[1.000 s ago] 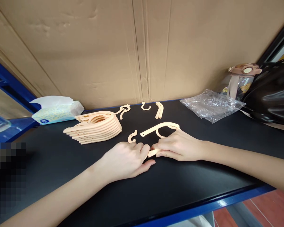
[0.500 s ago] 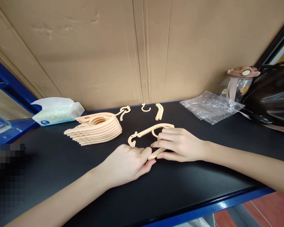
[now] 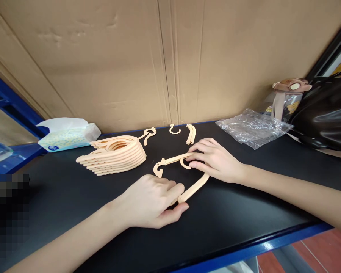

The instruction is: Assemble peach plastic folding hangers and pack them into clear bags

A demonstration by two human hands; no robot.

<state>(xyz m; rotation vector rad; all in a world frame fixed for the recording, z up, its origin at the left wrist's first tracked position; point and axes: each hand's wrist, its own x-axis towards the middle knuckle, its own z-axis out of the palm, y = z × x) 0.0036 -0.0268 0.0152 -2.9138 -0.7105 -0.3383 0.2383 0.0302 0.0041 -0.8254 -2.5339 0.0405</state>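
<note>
A peach plastic hanger (image 3: pixel 194 187) lies flat on the black table (image 3: pixel 244 212) between my two hands. My left hand (image 3: pixel 152 201) pinches the near end of its lower arm between thumb and fingers. My right hand (image 3: pixel 213 159) grips the hanger's bend, its fingers pressed on the upper arm. That upper arm reaches left to a small hook piece (image 3: pixel 158 167), which touches its tip. A stack of several finished peach hangers (image 3: pixel 113 155) sits to the left of my hands.
Loose peach parts lie at the table's back: a hook (image 3: pixel 174 129), curved arm pieces (image 3: pixel 191 133) and another piece (image 3: pixel 148 134). A tissue pack (image 3: pixel 68 134) is at the left, a clear plastic bag (image 3: pixel 252 127), a bottle (image 3: pixel 287 96) and a black bag (image 3: pixel 326 113) at the right. Cardboard forms the back wall.
My hands have drawn apart, spreading the hanger's two arms open. My right hand moved back and right along the upper arm, whose tip now meets the small hook.
</note>
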